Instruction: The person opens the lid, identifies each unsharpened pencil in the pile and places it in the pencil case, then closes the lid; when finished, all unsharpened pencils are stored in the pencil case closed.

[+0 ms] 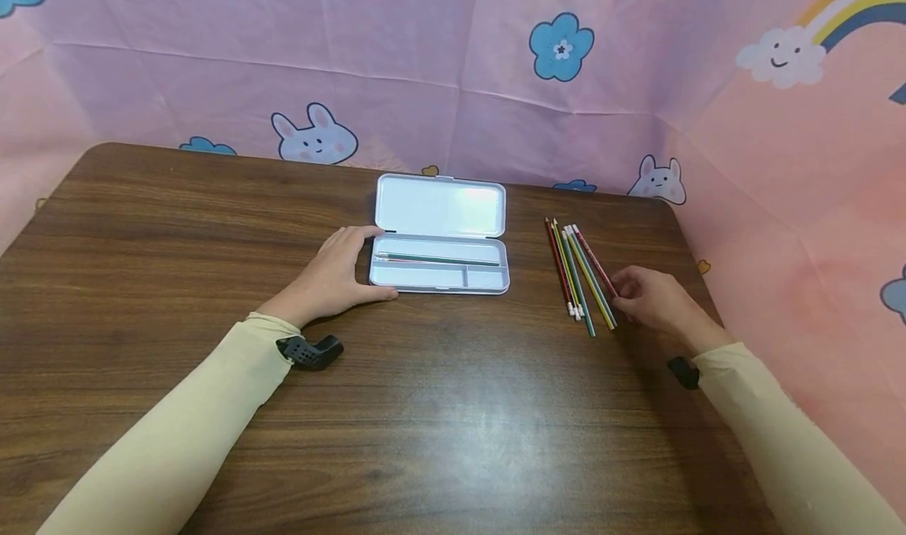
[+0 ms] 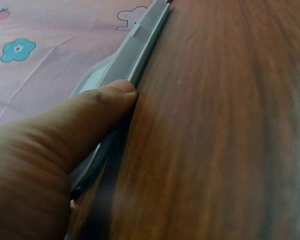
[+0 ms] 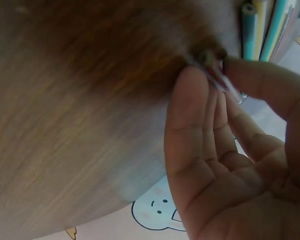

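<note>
Left hand (image 1: 334, 277) grips the open case (image 1: 425, 277) at its left end, thumb on front wall, presumably for steadying. Right hand (image 1: 654, 299) pinches a red pencil (image 1: 594, 260) by its near end, likely the handiest. Other pencils (image 1: 589, 274) loosely bunched right of case, on surface (image 1: 439, 409). Case's back compartment has pencils laid lengthwise, seemingly to fit.

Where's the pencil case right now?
In the head view, the open pencil case sits upper centre, left of the loose pencils, with the left hand at its left end.
</note>
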Action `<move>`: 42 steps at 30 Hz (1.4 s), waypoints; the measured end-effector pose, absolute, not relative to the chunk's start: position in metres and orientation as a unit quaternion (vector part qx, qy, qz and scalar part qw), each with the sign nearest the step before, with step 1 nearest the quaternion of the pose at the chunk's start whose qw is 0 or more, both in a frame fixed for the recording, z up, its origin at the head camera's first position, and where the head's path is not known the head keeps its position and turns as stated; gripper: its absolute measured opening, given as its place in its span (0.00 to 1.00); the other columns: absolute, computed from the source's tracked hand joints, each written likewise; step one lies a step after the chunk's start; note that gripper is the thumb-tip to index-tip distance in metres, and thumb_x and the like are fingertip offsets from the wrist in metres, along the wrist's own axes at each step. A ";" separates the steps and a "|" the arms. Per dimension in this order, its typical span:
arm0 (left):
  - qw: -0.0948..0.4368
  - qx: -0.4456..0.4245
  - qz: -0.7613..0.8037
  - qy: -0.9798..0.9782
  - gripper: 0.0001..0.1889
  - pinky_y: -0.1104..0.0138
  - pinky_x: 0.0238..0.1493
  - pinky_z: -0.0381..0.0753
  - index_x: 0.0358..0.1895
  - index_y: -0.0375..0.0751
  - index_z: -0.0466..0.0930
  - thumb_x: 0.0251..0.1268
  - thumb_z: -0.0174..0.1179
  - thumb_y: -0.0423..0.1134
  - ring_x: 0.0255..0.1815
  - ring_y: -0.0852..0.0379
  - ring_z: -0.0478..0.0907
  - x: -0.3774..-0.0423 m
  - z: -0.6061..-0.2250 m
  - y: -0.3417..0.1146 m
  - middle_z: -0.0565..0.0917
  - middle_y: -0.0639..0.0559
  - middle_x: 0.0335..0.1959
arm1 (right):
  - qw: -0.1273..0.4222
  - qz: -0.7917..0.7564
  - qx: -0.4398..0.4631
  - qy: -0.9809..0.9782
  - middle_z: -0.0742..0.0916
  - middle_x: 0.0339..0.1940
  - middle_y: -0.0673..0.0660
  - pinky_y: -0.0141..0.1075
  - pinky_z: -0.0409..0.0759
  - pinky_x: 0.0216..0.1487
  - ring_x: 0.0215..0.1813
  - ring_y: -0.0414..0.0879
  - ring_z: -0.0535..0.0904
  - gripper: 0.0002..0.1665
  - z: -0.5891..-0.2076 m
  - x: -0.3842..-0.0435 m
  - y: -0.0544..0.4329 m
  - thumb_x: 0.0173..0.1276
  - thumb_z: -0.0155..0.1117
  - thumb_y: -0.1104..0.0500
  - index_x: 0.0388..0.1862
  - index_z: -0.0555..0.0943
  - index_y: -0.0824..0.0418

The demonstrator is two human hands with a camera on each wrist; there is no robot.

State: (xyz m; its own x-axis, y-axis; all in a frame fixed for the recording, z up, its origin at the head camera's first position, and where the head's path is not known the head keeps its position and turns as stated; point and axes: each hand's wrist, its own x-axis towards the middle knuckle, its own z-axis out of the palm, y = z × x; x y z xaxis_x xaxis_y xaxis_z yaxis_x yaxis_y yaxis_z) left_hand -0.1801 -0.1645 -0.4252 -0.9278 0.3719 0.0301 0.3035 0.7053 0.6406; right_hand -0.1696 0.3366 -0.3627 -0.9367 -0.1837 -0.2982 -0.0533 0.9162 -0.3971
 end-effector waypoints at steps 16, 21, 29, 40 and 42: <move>0.052 0.181 0.338 0.922 0.54 0.43 0.80 0.52 0.79 0.41 0.58 0.55 0.76 0.62 0.78 0.42 0.59 -0.179 -0.424 -0.164 0.66 0.41 0.76 | 0.136 -0.168 -0.054 0.975 0.86 0.41 0.62 0.37 0.74 0.32 0.38 0.52 0.79 0.16 -0.363 -0.162 0.340 0.72 0.63 0.64 0.56 0.81 0.66; 0.051 0.182 0.338 0.922 0.54 0.44 0.79 0.53 0.79 0.40 0.58 0.55 0.76 0.62 0.78 0.43 0.60 -0.179 -0.424 -0.163 0.66 0.41 0.76 | 0.130 -0.161 -0.047 0.977 0.86 0.41 0.62 0.37 0.73 0.32 0.39 0.53 0.79 0.14 -0.363 -0.162 0.340 0.72 0.63 0.63 0.54 0.82 0.66; 0.051 0.182 0.340 0.921 0.54 0.43 0.79 0.53 0.79 0.41 0.58 0.55 0.76 0.62 0.78 0.43 0.60 -0.179 -0.424 -0.163 0.66 0.41 0.76 | 0.115 -0.156 -0.051 0.980 0.87 0.39 0.61 0.37 0.72 0.32 0.37 0.51 0.79 0.13 -0.366 -0.160 0.342 0.70 0.64 0.64 0.52 0.84 0.66; 0.055 0.179 0.339 0.922 0.55 0.42 0.79 0.54 0.80 0.41 0.58 0.55 0.75 0.63 0.78 0.42 0.59 -0.179 -0.425 -0.165 0.65 0.41 0.76 | 0.072 -0.132 -0.042 0.988 0.88 0.39 0.61 0.38 0.71 0.27 0.33 0.52 0.78 0.14 -0.368 -0.159 0.349 0.69 0.61 0.63 0.50 0.85 0.64; 0.055 0.180 0.339 0.922 0.55 0.42 0.79 0.54 0.80 0.41 0.58 0.55 0.75 0.63 0.78 0.42 0.58 -0.179 -0.425 -0.165 0.65 0.41 0.77 | 0.047 -0.131 -0.051 0.989 0.88 0.39 0.63 0.42 0.74 0.27 0.34 0.53 0.79 0.13 -0.364 -0.159 0.346 0.69 0.61 0.63 0.49 0.85 0.64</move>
